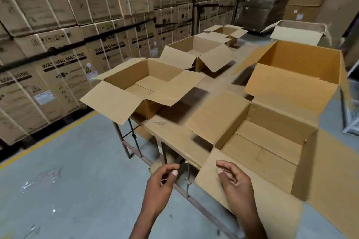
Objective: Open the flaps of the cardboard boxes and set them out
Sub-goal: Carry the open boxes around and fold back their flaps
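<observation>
**Boxes stand open along the bench, both hands free**

Boxes line the bench [171, 134], all with flaps spread. The near box [260, 147] sits at the bench's close end, its front flap [213, 180] hanging over the edge toward the person. A tall box [297, 75] stands just behind it, touching or nearly so; I cannot tell which. To the left, a second box [147, 87] overhangs the bench edge, with a third box [198, 54] and a fourth box [225, 32] farther back in the row. Another opened box [299, 33] stands behind the tall one.

The left hand [161, 182] hovers off the bench over the floor [68, 180], fingers loosely curled with thumb near forefinger, holding nothing that I can make out. The right hand [233, 176] hangs over the front flap, fingers relaxed and curled, its grip released; whether it brushes the cardboard is unclear.

These look empty, so each should be light and easy to slide or lift. Corrugated walls are stiff, but flaps hinge freely at the score lines and would bend or crease if used as handles. Better to take hold at opposite side walls, or at the upper rim near a corner, with both hands. The box overhanging on the left could tip if nudged.

Stacked washing-machine cartons [64, 68] wall the left side.
</observation>
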{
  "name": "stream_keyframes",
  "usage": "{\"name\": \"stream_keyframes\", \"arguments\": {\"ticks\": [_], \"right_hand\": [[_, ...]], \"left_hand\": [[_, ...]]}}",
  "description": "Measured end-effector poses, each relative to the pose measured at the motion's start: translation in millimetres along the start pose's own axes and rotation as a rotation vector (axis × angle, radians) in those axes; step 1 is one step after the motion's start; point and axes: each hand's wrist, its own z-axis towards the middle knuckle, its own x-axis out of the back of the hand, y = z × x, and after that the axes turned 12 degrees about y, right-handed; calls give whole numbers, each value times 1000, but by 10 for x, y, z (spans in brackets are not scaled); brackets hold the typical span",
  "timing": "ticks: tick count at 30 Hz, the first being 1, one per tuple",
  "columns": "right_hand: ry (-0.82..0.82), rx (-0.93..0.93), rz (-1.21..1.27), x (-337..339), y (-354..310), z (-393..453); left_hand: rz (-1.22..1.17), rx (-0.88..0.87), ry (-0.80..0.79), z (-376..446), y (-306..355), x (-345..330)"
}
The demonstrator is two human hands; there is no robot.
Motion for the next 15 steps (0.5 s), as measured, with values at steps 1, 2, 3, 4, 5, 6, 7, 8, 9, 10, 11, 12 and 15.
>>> {"name": "stream_keyframes", "arguments": {"ticks": [1,2,3,4,5,6,7,8,9,10,11,12,15], "right_hand": [[-4,12,-6,-166,-18,7],[-10,26,-15,-342,-30,13],[-19,37,-28,-527,-47,15],[-29,43,-35,-723,-64,16],[-42,44,-37,-928,-77,18],[-57,44,-36,-1145,-87,19],[-73,45,-42,-1367,-97,15],[-98,43,-47,-1595,-111,8],[-133,36,-46,-1825,-134,-6],[-166,26,-39,-2058,-154,-23],[-197,20,-34,-2292,-178,-45],[-225,15,-34,-2518,-202,-69],[-319,9,-44,-3147,-311,-108]], "left_hand": [[-12,7,12,125,-25,113],[-25,16,28,248,-45,229],[-39,24,39,371,-64,345],[-49,29,46,492,-87,466],[-56,30,49,609,-112,594],[-56,33,54,722,-142,735],[-54,34,59,829,-168,887],[-51,34,70,936,-195,1045],[-48,33,84,1035,-223,1209],[-43,37,103,1130,-250,1376],[-40,46,124,1221,-282,1547],[-38,58,149,1307,-310,1715],[-43,84,230,1577,-388,2199]]}}
